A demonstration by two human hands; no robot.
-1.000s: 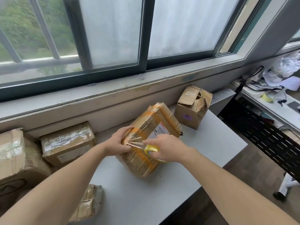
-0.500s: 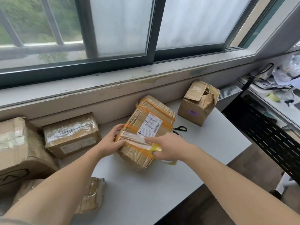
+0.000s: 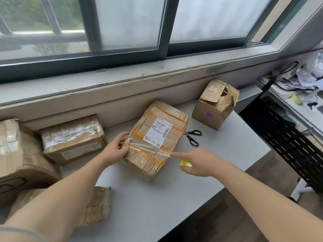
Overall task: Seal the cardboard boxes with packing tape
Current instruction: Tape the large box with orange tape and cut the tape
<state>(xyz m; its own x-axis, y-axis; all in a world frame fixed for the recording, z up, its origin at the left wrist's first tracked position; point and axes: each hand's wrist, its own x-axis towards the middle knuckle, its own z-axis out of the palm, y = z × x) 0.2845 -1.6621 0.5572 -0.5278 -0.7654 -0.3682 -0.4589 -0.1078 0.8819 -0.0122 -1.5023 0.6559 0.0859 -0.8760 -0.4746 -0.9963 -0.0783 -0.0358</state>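
Pulled rightward, right hand (image 3: 199, 163) grips tape roll (image 3: 185, 163); left hand (image 3: 115, 151) grips taped edge of box (image 3: 150, 170).

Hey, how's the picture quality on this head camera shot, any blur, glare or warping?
Head view: soft daylight from the window, only faint shadows on the table; the right hand and yellow tape roll are motion-blurred; the clear tape on the middle box and on the box at left glints white; the wide lens bows the window sill.

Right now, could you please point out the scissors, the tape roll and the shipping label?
scissors (image 3: 188, 135): head view, pivot.
tape roll (image 3: 185, 163): head view, yellow core.
shipping label (image 3: 158, 131): head view, centre.
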